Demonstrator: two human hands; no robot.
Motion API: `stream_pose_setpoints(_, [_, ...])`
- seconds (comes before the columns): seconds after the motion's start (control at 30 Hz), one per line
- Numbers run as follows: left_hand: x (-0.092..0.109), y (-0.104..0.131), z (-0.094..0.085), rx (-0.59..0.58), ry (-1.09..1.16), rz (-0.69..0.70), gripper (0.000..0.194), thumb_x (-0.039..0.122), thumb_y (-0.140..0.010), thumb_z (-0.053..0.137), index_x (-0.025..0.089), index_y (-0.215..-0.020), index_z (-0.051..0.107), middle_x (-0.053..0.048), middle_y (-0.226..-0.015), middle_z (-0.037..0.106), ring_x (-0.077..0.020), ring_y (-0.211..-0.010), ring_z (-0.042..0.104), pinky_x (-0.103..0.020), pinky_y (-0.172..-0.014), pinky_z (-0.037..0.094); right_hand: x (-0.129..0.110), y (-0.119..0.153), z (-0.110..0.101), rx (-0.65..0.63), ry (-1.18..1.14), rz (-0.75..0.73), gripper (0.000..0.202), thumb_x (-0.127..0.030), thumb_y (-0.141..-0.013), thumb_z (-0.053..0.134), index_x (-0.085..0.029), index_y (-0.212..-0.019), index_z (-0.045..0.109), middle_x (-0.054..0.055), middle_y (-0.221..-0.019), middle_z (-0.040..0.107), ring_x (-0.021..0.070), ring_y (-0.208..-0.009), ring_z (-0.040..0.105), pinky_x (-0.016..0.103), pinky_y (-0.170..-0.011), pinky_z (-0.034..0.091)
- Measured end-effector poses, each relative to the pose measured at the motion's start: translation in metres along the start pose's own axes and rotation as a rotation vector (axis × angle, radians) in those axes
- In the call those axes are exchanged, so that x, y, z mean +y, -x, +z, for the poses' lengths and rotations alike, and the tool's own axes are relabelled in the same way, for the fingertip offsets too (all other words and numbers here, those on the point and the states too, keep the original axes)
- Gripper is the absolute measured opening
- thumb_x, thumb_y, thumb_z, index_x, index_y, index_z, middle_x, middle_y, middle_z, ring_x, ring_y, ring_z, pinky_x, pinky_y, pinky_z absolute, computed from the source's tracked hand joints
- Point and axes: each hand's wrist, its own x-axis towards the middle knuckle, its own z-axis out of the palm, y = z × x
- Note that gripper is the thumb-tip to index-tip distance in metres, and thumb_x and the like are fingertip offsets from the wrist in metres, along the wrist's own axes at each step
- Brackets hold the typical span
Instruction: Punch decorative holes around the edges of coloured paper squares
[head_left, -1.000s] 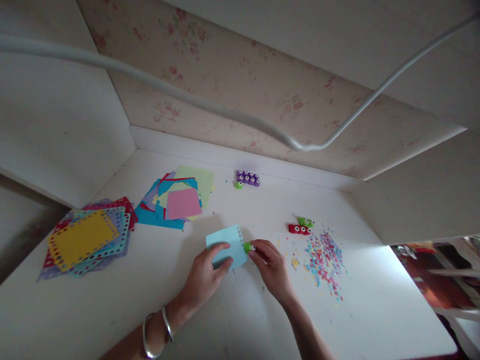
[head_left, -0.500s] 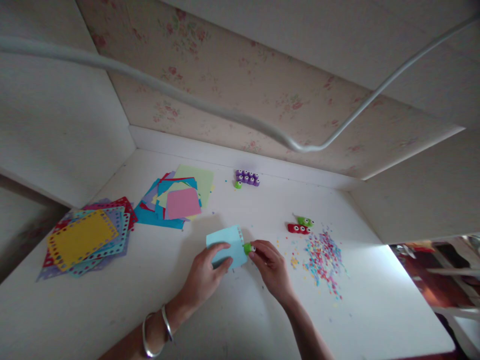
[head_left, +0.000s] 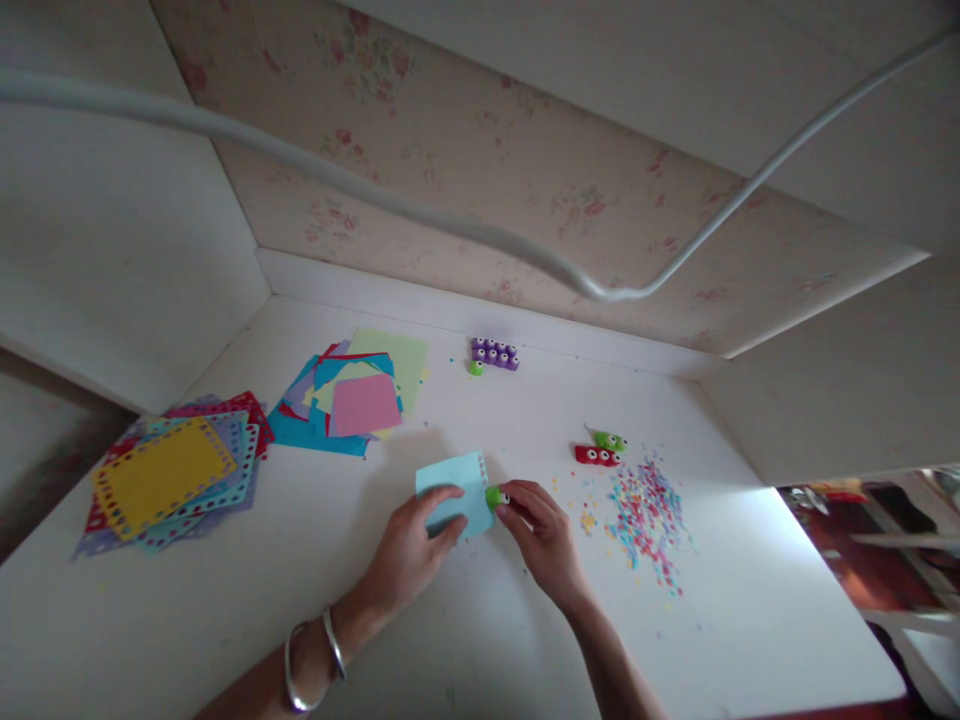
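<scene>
A light blue paper card (head_left: 474, 490) lies near the middle of the white desk, with small punched marks along the upper part of its right edge. My left hand (head_left: 420, 545) grips the card from its lower left, thumb and forefinger on its surface. At the card's right edge is a small green punch (head_left: 493, 497) with a googly eye. My right hand (head_left: 544, 535) has its fingers closed on that punch. Whether the paper sits inside the punch is too small to tell.
Punched colored sheets (head_left: 161, 475) are piled at the left, beside plain colored papers (head_left: 366, 405). Purple eyed punches (head_left: 495, 354) and another green one (head_left: 477, 369) stand at the back. Red (head_left: 597, 456) and green (head_left: 610, 441) ones lie right, near scattered confetti (head_left: 649, 520).
The light blue card has shifted very slightly to the right in my left hand. My right hand is almost unmoved, still on the green punch.
</scene>
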Motion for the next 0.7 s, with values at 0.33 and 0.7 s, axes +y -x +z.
stream_pose_setpoints(0.33, [-0.0035,0.0014,0.0037,0.023,-0.036,0.009,0.024,0.026,-0.087,0.065,0.022,-0.111,0.066,-0.006,-0.109,0.075,-0.0228,-0.100,0.071,-0.038,-0.093,0.056,0.0006,0.0047,0.0004,-0.019,0.136,-0.042,0.017,-0.030,-0.092,0.063,-0.025,-0.105,0.073,0.009,-0.107,0.068,0.0229,-0.098,0.067,0.036,-0.081,0.062])
stream_pose_setpoints(0.7, [-0.0020,-0.0003,0.0001,0.013,0.074,-0.082,0.025,0.031,-0.087,0.065,0.020,-0.109,0.068,-0.006,-0.109,0.074,-0.0232,-0.098,0.071,-0.037,-0.088,0.060,0.0091,0.0064,-0.0035,0.191,-0.011,0.111,0.021,-0.037,-0.089,0.066,-0.023,-0.104,0.073,0.008,-0.104,0.070,0.0202,-0.091,0.068,0.032,-0.076,0.060])
